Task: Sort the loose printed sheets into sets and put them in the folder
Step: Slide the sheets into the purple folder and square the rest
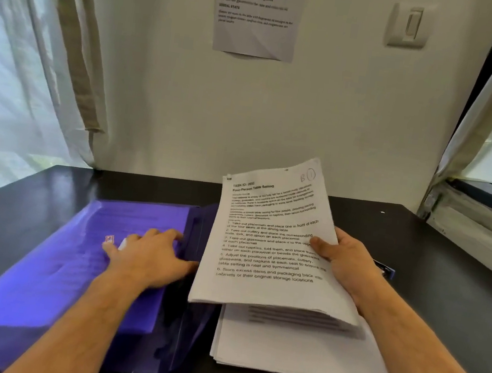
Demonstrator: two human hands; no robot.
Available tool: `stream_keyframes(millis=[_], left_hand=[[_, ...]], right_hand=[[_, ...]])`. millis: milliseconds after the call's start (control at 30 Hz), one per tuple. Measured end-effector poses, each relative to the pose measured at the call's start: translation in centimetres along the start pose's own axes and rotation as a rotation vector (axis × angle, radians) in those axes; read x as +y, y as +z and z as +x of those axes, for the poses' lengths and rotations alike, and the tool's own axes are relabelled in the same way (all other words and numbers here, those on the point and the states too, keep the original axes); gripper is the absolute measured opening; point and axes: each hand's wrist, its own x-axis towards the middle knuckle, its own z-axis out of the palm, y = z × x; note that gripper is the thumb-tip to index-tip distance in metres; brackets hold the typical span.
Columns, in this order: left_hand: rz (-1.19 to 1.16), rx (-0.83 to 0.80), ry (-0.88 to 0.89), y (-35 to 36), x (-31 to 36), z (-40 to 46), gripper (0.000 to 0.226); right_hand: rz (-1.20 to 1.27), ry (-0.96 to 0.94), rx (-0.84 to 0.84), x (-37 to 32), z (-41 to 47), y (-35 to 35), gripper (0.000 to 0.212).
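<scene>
Right hand (346,265) gripping printed sheets (271,243) — left hand (149,255) flat on folder (70,256)

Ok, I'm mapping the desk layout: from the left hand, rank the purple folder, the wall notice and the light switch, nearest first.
1. Purple folder: directly under the left hand.
2. Wall notice: taped up ahead, centre.
3. Light switch: on the wall, further right.

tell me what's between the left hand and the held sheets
Head view: only the purple folder's dark spine pocket separates the left hand from the held sheets.
</scene>
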Motion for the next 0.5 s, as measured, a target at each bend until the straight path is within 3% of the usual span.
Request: stream_keyframes(millis=[133,400,500], left_hand=[[-0.210,-0.003,0.026,-0.3,0.0,0.6,0.096],[-0.427,0.218,-0.026,-1.2,-0.6,0.5,0.024],[-0.515,0.306,-0.038,-1.8,-1.1,0.4,0.026]], right_hand=[[-0.052,0.033,-0.011,0.0,-0.1,0.2,0.023],[-0.315,0.108,-0.123,-0.2,-0.5,0.0,0.018],[-0.367,0.109,-0.121,-0.5,-0.8,-0.2,0.016]])
